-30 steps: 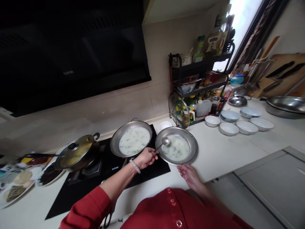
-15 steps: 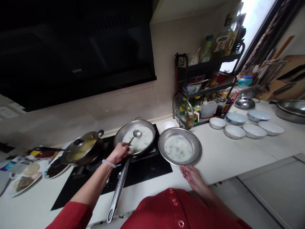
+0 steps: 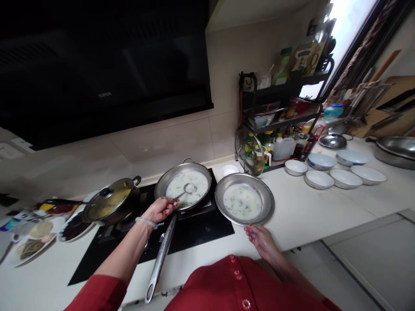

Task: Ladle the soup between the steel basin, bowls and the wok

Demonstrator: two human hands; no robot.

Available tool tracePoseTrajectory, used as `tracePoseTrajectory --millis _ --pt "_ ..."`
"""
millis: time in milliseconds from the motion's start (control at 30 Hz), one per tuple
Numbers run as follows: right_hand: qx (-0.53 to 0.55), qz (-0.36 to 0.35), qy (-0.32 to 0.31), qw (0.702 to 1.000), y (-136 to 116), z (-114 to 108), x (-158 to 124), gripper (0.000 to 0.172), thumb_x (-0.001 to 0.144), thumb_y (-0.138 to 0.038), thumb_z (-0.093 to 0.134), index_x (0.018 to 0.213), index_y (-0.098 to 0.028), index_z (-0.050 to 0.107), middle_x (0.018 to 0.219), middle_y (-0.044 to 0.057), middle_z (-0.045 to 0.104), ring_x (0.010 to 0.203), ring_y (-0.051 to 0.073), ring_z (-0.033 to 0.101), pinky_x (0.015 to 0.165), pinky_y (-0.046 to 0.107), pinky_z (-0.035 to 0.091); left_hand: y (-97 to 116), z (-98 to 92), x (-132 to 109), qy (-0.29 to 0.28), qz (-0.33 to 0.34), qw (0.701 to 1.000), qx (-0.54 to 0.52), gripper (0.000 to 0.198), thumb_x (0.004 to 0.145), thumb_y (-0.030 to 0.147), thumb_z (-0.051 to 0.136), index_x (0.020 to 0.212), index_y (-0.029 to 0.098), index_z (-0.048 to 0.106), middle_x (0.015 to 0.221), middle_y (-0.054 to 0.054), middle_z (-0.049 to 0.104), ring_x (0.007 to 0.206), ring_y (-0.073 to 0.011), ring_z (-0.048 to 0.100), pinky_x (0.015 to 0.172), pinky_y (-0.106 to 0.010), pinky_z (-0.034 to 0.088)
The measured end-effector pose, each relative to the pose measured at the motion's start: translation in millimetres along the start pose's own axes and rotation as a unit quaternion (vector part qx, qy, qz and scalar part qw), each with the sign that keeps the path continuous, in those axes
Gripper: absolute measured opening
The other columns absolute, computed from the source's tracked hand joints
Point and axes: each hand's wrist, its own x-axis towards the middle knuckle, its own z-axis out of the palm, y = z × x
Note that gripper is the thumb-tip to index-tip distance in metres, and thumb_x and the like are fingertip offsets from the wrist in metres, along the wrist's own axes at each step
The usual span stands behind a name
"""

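Left hand (image 3: 161,209): we're gripping the ladle (image 3: 184,192) by its handle, probably for reach; its cup is sitting in soup in the pan (image 3: 161,185) just ahead. Right hand (image 3: 260,239): we're pinching the basin's (image 3: 270,203) near rim, probably steadying it.
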Motion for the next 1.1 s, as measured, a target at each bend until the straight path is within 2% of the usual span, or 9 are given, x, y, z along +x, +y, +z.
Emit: tracePoseTrajectory --millis 200,567,800,1100 --pt "-0.01 -0.003 0.002 1.0 2 -1 2 0.025 0.052 -0.028 0.081 0.063 -0.021 0.06 0.069 0.004 0.071 0.061 0.017 0.062 0.054 0.028 0.043 3 -4.7 -4 -0.002 -0.03 0.998 -0.062 0.016 0.078 -0.005 0.044 0.079 0.008 0.052 0.057 -0.001 0.051 0.031 0.0012 0.03 0.027 -0.009 0.019" --pt "-0.001 -0.005 0.006 1.0 4 -2 4 0.025 0.052 -0.028 0.081 0.063 -0.02 0.06 0.069 0.005 0.071 0.06 0.017 0.061 0.054 0.028 0.042 14 1.6 -20 -0.035 -0.111 0.978 -0.174 0.022 0.084 -0.002 0.035 0.098 0.008 0.049 0.059 0.003 0.044 0.032 -0.0002 0.025 0.025 -0.011 0.018" --pt "-0.009 -0.011 0.006 1.0 4 -1 4 0.024 0.053 -0.03 0.079 0.064 -0.021 0.06 0.07 0.006 0.07 0.061 0.018 0.062 0.055 0.028 0.043 15 9.2 -26 -0.04 -0.115 0.974 -0.194 0.022 0.084 -0.002 0.035 0.098 0.009 0.049 0.061 0.004 0.042 0.032 0.0001 0.028 0.025 -0.01 0.017" --pt "0.002 -0.011 0.0 1.0 3 -1 3 0.027 0.05 -0.031 0.082 0.063 -0.021 0.06 0.068 0.004 0.071 0.061 0.016 0.062 0.053 0.027 0.043 16 20.6 -32 -0.036 -0.1 0.982 -0.155 0.022 0.086 0.0 0.033 0.097 0.008 0.051 0.06 0.004 0.044 0.031 0.001 0.028 0.025 -0.008 0.018"
